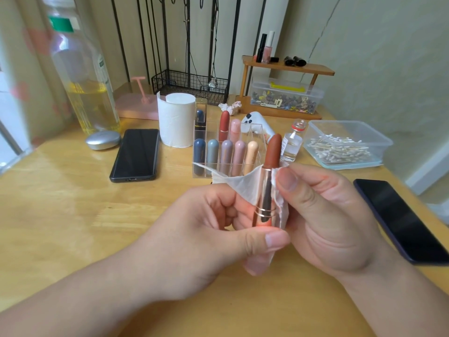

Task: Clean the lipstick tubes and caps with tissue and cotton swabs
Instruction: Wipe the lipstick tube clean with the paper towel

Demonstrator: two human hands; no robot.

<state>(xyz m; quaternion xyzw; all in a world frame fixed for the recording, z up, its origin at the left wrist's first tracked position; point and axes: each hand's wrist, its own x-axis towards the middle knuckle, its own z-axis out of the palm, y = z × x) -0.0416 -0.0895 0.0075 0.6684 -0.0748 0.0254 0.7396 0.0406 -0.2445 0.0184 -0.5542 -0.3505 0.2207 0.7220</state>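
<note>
Head view: the left grip [206, 239] is clamped on the base of a lipstick tube [264, 193], with the thumb across the front and the fingers curled behind. The tube stands upright between both grips, its brown-red stick rising above them. The right grip [328, 215] pinches a tissue [243, 183] against the tube's right side. The paper wraps behind the tube and spreads out over the left grip's fingers.

Just beyond both grips, an acrylic organizer [255, 132] holds capped lipsticks upright. Beyond the right grip are a small glass bottle [292, 142] and a clear box of cotton swabs [340, 148]. Beyond the left grip, a tissue roll [176, 120] stands and a dark phone [136, 154] lies on the surface [60, 190].
</note>
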